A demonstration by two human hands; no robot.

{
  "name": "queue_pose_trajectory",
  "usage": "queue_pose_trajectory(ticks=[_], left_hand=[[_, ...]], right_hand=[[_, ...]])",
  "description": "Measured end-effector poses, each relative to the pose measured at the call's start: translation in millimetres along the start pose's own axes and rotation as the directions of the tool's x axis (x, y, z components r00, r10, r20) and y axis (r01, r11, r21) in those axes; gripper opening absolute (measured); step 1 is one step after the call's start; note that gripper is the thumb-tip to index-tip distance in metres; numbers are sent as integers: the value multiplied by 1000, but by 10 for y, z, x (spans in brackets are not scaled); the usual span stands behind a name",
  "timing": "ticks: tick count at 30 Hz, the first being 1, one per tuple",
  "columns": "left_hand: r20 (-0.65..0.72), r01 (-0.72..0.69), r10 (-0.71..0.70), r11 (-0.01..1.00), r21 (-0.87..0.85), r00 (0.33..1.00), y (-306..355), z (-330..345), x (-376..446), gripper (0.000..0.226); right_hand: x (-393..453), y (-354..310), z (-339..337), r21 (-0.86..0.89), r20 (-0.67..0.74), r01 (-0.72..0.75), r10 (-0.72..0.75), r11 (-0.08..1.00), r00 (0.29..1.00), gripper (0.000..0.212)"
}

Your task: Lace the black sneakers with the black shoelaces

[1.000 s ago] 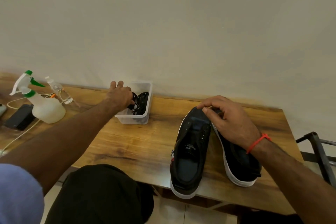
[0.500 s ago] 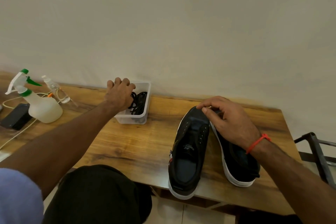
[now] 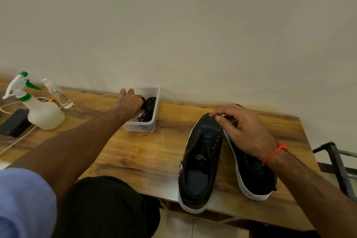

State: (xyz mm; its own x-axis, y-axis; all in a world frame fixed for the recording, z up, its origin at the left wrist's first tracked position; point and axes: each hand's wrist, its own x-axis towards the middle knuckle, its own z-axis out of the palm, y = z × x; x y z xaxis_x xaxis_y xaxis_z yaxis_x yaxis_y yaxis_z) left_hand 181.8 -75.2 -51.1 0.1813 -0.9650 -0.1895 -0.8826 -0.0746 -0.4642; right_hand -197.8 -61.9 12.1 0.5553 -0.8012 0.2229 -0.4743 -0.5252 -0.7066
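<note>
Head view, near to far: two black sneakers (image 3: 201, 162) stood unlaced at table (image 3: 146, 152) front edge — stiff-soled, light by judgement. Right hand (image 3: 245, 131) rested over their toes, fingers curled on uppers. Farther back, left hand (image 3: 131, 100) reached into clear plastic tub (image 3: 143, 127), fingers pinching black shoelaces (image 3: 147, 107) — limp, tangle-prone; best taken near one tip.

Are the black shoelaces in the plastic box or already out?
In. The shoelaces lie bunched inside the box; the left hand reaches into it.
</note>
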Motion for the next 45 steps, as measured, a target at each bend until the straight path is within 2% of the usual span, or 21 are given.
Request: queue_pose_trajectory(ticks=[5,9,11,13,18,23,30,39,41,45], left_hand=[[35,-21,22,999,-36,999,-44,20,6,39],[-94,33,-64,954,-299,993,-39,-68,-59,55],[-133,44,-97,936,-349,986,-36,-108,-58,53],[-120,39,-82,946,-323,989,-31,-134,-15,48],[35,50,-44,977,-209,998,-14,-132,86,40],[40,79,-73,984,-161,996,-83,-99,101,41],[44,108,-99,937,-332,994,-8,-77,99,39],[25,138,-139,907,-398,990,1,-188,-22,46],[-19,132,-158,882,-452,987,-19,-278,-91,40],[-234,55,-241,798,-600,942,108,-572,-360,24]], right_hand=[[9,17,0,8,-3,4,-4,1000,1000,18],[3,7,1,9,-7,-1,1,1000,1000,18],[2,1,3,10,-6,-5,5,1000,1000,18],[-5,-9,7,8,6,-4,4,1000,1000,18],[7,-5,5,-14,10,-5,5,1000,1000,18],[15,26,-7,-15,-14,-3,3,1000,1000,17],[13,13,-6,-16,-2,-8,8,1000,1000,18],[18,-12,-58,-11,-40,-17,16,1000,999,18],[19,-18,-122,-8,-63,-37,36,999,997,17],[37,32,-276,-56,-76,-166,161,985,984,18]])
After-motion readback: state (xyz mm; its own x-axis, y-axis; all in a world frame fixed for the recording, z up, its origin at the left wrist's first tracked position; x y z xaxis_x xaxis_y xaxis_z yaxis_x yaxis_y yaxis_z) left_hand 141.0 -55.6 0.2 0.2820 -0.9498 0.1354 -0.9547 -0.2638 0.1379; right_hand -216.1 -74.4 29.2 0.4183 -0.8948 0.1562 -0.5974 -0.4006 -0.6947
